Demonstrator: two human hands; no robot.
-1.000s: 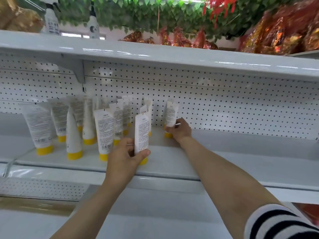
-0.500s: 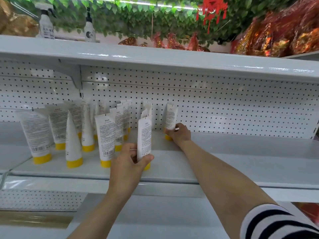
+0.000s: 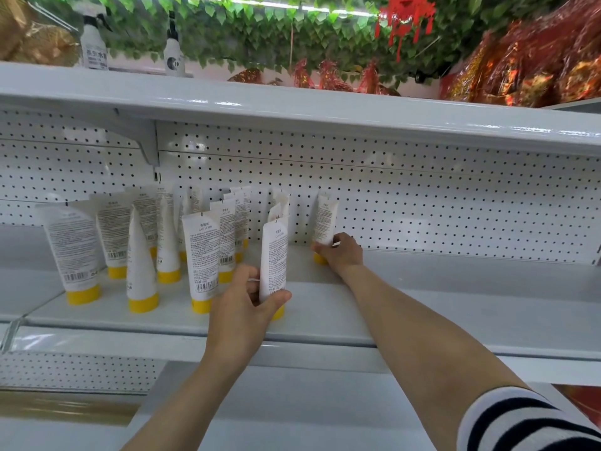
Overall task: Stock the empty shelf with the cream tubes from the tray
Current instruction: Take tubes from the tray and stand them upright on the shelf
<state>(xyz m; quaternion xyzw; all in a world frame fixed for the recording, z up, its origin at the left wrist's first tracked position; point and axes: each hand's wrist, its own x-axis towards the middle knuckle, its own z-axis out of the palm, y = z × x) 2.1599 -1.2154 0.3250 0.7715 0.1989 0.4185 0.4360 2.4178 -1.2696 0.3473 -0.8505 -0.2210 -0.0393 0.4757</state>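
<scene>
The white yellow-capped cream tube (image 3: 274, 255) stands upright, cap down, near the front of the white metal shelf (image 3: 422, 304), your left grip (image 3: 247, 307) curled round it. Your right grip (image 3: 341, 253) holds a second cream tube (image 3: 325, 219) upright against the white pegboard (image 3: 455, 206).

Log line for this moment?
left hand: grips front tube near shelf edge | right hand: grips rear tube by pegboard | stocked tubes: standing at left
</scene>
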